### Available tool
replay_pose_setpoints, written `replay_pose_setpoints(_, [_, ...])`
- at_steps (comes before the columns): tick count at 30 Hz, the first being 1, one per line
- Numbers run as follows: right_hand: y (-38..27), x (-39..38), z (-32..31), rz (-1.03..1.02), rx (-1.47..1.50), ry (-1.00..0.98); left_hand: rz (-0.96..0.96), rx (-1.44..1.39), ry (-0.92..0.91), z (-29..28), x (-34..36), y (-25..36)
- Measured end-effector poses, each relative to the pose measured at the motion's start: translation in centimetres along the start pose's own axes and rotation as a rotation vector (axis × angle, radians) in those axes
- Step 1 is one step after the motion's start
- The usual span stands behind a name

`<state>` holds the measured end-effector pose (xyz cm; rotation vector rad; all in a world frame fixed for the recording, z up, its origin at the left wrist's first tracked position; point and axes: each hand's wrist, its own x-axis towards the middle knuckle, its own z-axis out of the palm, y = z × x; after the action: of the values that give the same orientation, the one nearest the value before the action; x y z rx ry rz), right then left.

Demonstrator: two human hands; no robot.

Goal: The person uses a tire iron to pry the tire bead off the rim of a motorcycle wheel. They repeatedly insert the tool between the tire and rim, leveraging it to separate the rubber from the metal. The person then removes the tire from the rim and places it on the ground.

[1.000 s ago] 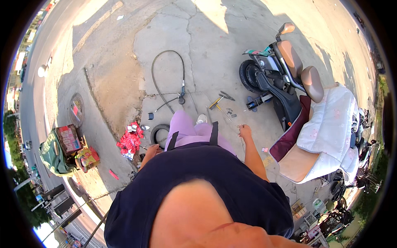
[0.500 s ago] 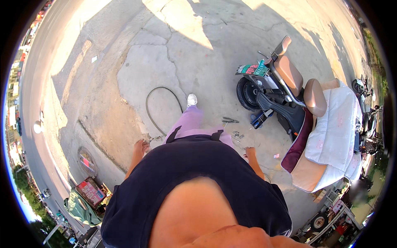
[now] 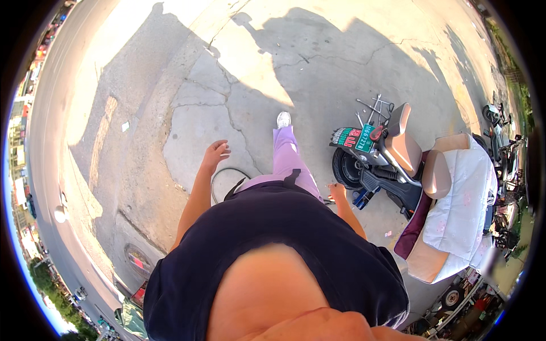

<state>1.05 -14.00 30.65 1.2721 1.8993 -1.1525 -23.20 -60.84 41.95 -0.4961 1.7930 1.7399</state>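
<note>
My left hand [image 3: 215,154] is out to the left of my body, above the concrete, fingers loosely bent and apart, with nothing in it. Below it, part of a black hose loop [image 3: 214,183] lies on the ground. My right hand [image 3: 337,191] hangs at my right side, nearest to the rear wheel [image 3: 345,169] of a scooter; its fingers look loosely apart and I see nothing in them. The scooter has a tan seat [image 3: 402,154] and green plates at its rear. One white shoe [image 3: 284,119] shows ahead of me, under a lilac trouser leg [image 3: 287,150].
Several metal tools [image 3: 375,109] lie on the ground beyond the scooter's rear. A pale quilted cover [image 3: 463,193] drapes its front. More parked two-wheelers [image 3: 500,165] line the far right. A road [image 3: 48,170] runs along the left, and a round ground cover [image 3: 137,258] lies lower left.
Both hands have moved forward, the left one farther out. The view has shifted forward; the scooter now appears nearer my right hand, and the tools beyond it have come into sight.
</note>
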Motion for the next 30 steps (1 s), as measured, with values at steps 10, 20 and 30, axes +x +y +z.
replay_pose_setpoints(10, [-23.8,11.2,0.4,0.059,0.252,0.061,-0.74,0.367,0.225,-15.7,0.2,-4.9])
replay_pose_setpoints(20, [-18.1,-1.1,9.2,0.178,0.583,0.357,-0.551,0.683,-0.074,-20.4,25.4,12.3])
replay_pose_setpoints(30, [1.2,-18.2,27.6,0.923,0.898,0.67,-0.152,0.354,-0.368,1.8,42.5,29.6])
